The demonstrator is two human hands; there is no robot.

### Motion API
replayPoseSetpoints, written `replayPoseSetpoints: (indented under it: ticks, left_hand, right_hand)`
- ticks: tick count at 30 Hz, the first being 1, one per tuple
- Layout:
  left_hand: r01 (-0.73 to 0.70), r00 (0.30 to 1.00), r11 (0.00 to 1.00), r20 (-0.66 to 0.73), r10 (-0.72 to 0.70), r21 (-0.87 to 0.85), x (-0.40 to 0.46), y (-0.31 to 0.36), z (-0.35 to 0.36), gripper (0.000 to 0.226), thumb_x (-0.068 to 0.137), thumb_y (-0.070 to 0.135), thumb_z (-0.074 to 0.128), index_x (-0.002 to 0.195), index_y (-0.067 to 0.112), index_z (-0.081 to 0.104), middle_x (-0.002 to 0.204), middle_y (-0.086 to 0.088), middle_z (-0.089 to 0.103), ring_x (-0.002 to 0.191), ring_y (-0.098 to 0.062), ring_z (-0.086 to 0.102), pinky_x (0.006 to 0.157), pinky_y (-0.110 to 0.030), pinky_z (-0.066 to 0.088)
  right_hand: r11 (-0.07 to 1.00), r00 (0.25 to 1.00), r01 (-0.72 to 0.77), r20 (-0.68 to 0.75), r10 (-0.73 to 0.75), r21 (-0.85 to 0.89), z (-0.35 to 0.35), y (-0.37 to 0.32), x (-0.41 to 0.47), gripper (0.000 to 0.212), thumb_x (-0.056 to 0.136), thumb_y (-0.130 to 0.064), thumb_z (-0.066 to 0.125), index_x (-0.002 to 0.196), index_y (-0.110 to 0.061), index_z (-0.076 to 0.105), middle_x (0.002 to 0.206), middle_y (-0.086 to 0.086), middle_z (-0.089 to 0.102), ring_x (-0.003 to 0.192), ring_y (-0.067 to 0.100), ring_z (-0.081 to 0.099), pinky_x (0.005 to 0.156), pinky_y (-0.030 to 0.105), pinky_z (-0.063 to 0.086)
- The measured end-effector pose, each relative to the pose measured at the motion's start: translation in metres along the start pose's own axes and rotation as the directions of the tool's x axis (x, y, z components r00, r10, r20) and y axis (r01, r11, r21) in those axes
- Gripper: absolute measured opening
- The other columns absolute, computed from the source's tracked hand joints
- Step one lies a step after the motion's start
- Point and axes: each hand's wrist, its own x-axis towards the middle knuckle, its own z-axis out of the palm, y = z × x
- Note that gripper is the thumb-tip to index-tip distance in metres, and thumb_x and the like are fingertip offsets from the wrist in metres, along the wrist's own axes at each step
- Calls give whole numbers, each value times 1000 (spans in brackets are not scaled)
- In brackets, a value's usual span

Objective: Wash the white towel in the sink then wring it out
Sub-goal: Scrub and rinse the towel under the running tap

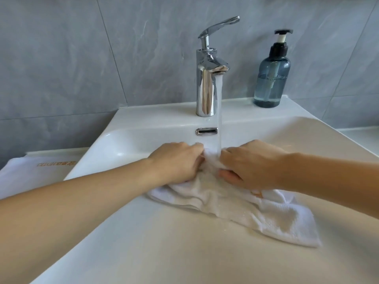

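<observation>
bunched between left hand (178,160) and right hand (249,163), both clenched on the white towel (225,203) at the back of the sink (143,232), so the faucet (206,78) stream lands on the gathered fold. trailing toward the sink's right edge, loose corner flat on the slope. broad bare basin at the front edge, likely room enough for wringing.

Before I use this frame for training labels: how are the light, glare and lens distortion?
Head view: soft, even daylight with faint shadows; bright glare streaks on the chrome faucet; wide-angle bending bows the sink rim and tile lines; white towel nearly blends into the basin where the left hand and right hand grip it; slight softness overall.
</observation>
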Motion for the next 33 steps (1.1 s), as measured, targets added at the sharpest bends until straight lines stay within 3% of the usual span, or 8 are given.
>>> replayPoseSetpoints:
  ticks: [6,10,12,15,18,23,29,33]
  left_hand:
    - [-119,992,988,24,122,-101,-1,16,-6,26,104,36,34,83,35,48,66,4,44,67,-26,41,63,-36,30]
    - [-51,999,996,8,51,-67,6,11,-1,20,101,32,35,83,31,42,67,5,45,70,-26,44,62,-36,32]
    - [-19,1000,999,-13,19,-46,11,9,1,21,101,33,34,88,28,49,71,2,51,72,-28,48,63,-36,34]
    - [-148,987,987,-74,143,-69,3,21,1,22,101,35,40,82,28,49,70,2,56,64,-22,51,59,-34,31]
    - [-236,969,966,-98,226,-105,-8,29,-2,33,99,36,46,68,26,38,54,8,37,50,-9,35,52,-31,23]
    - [-116,993,986,-27,113,-118,0,20,-8,34,94,32,47,61,37,41,57,11,42,56,-10,39,57,-33,24]
    - [-228,974,962,-21,227,-151,-23,45,-7,41,95,43,46,63,21,36,55,4,41,54,-13,40,55,-33,27]
    - [-38,999,990,13,40,-138,-12,24,-13,33,95,35,48,64,24,42,60,7,45,71,-23,49,62,-33,32]
  right_hand:
    - [992,989,-122,86,124,-34,0,23,5,24,102,-49,27,95,-26,30,93,-6,50,78,19,47,72,32,38]
    - [1000,999,27,34,-27,-5,1,8,-7,24,103,-45,27,91,-24,30,77,-10,33,73,21,46,68,31,34]
    - [999,997,-19,76,17,26,-1,10,-15,25,103,-46,27,90,-25,31,74,-10,33,73,21,42,70,30,31]
    - [986,983,-160,95,156,41,0,16,-4,21,102,-44,28,91,-27,34,87,-9,48,80,21,49,72,34,39]
    - [997,996,-68,53,69,-22,2,14,-3,17,101,-41,29,92,-27,35,82,-11,42,77,20,48,71,34,41]
    - [995,993,50,100,-59,87,-10,5,-46,33,101,-50,28,83,-23,33,78,-7,46,71,22,44,71,33,39]
    - [991,981,-129,145,125,21,-10,6,-33,22,102,-44,26,86,-30,31,77,-11,40,78,21,45,69,32,34]
    - [999,993,-31,117,26,38,-15,-10,-42,26,103,-46,28,87,-25,32,85,-8,44,79,22,45,72,32,37]
